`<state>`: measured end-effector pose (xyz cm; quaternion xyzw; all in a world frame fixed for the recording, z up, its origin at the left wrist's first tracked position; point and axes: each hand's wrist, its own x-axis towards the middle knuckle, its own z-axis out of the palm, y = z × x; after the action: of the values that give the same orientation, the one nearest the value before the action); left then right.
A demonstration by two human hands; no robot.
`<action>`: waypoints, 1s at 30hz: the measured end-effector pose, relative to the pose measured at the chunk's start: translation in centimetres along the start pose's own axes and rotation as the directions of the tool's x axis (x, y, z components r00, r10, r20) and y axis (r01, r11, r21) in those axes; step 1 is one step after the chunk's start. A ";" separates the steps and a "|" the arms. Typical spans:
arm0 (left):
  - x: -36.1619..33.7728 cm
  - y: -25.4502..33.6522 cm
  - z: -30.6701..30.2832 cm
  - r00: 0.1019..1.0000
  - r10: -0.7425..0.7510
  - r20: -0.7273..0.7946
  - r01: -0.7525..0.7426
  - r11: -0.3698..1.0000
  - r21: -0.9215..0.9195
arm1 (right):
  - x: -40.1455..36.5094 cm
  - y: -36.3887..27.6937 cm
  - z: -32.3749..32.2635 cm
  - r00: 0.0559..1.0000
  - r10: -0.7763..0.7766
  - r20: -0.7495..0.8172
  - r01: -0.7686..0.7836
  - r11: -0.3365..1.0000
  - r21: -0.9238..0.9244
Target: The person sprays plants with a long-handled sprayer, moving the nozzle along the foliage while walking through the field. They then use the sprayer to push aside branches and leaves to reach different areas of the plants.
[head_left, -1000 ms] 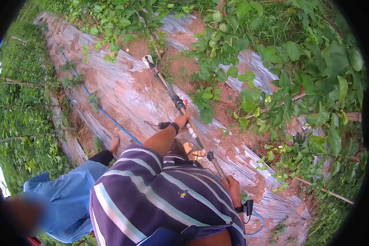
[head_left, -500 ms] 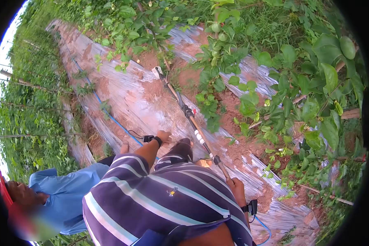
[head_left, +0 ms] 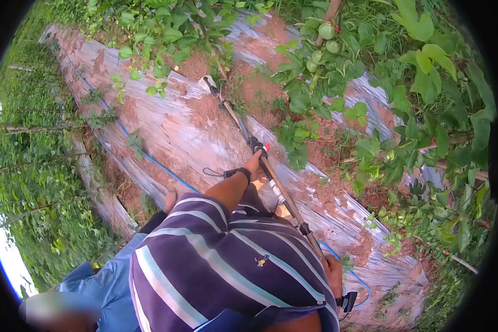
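A long wooden pole [head_left: 270, 170] with black clamps and white wrapping runs diagonally in front of me. At its far end, near the ground, is a small whitish head [head_left: 206, 83] whose kind I cannot make out. My left hand [head_left: 253, 167] is closed on the pole just below the large black clamp [head_left: 255, 145]. Lower down, beside my striped shirt, my right hand [head_left: 333, 272] is closed round the pole's near end. Both wrists wear black straps; a black device [head_left: 348, 301] sits at the right one.
Leafy vines with green fruits [head_left: 326, 31] hang at the upper right. Silvery plastic sheeting [head_left: 166, 127], partly covered with soil, spreads over the ground. A blue hose [head_left: 149, 157] crosses it on the left. Close by at lower left is a person in a blue shirt [head_left: 113, 282].
My left hand has moved from beside the pole onto it and closed there. The right hand stays on the near end, now lower in view. The view has shifted, and the other person appears lower.
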<state>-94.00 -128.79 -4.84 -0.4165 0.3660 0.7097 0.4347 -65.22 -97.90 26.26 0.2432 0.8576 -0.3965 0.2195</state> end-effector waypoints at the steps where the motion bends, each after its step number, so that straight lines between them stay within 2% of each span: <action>1: 0.9 0.1 0.0 0.998 0.056 0.020 -0.053 0.991 -0.125 | -0.5 0.0 0.7 1.000 0.024 0.003 -0.024 1.000 -0.008; 2: 1.7 0.2 -0.2 0.993 0.116 0.031 -0.104 0.963 -0.250 | -0.8 0.4 1.4 0.998 0.066 0.007 -0.066 0.998 0.024; 4: 2.4 -0.6 -0.6 0.997 0.071 0.025 -0.062 0.968 -0.244 | -2.1 1.7 2.8 0.992 0.129 0.003 -0.129 0.990 0.056; 6: 3.3 -0.9 -1.2 0.989 0.150 0.004 -0.143 0.948 -0.286 | -2.6 1.9 4.3 0.992 0.118 -0.035 -0.114 0.989 0.098; 7: 3.6 -1.0 -1.5 0.996 0.078 -0.031 -0.083 0.966 -0.245 | -3.0 2.1 4.9 0.991 0.123 -0.042 -0.119 0.988 0.103; 8: 3.6 -1.1 -1.6 0.997 0.075 -0.026 -0.079 0.968 -0.237 | -3.4 1.4 5.6 0.988 0.153 -0.017 -0.147 0.971 0.190; 9: 3.4 -1.4 -1.6 0.991 0.065 -0.116 -0.088 0.973 -0.211 | -3.8 1.0 6.0 0.984 0.179 0.011 -0.175 0.946 0.273; 10: 3.3 -1.7 -1.7 0.977 0.059 -0.206 -0.098 0.978 -0.185 | -4.1 2.0 6.6 0.983 0.181 0.006 -0.176 0.945 0.277; 12: 2.0 -1.5 -1.8 0.982 0.037 -0.185 -0.068 0.984 -0.165 | -4.5 4.3 8.0 0.972 0.228 0.064 -0.233 0.877 0.420; 14: 0.7 -0.8 -1.6 0.969 0.018 -0.248 -0.049 0.992 -0.119 | -4.6 4.2 8.4 0.977 0.208 0.045 -0.208 0.894 0.398; 18: 0.5 -0.1 -2.2 0.969 0.056 -0.239 -0.069 0.996 -0.047 | -4.4 5.9 9.4 0.973 0.224 0.059 -0.230 0.906 0.355; 19: 0.2 0.2 -2.2 0.969 0.059 -0.241 -0.072 0.996 -0.044 | -4.3 6.5 9.7 0.974 0.215 0.068 -0.224 0.893 0.391; 22: -1.9 1.0 -1.3 0.974 0.022 -0.224 -0.035 0.998 -0.053 | -3.6 7.1 10.0 0.975 0.206 0.079 -0.220 0.889 0.400; 24: -2.4 1.4 -1.0 0.946 0.080 -0.313 -0.079 0.997 0.016 | -3.3 7.9 10.9 0.976 0.206 0.071 -0.216 0.872 0.439; 30: 4.3 1.2 -5.9 0.945 0.144 -0.294 -0.129 0.989 0.069 | -1.9 8.8 13.1 0.980 0.192 0.055 -0.195 0.859 0.474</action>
<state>-94.68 -133.06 -10.84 -0.4815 0.4726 0.6579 0.3346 -56.11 -103.63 14.59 0.3733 0.7041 -0.5721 0.1939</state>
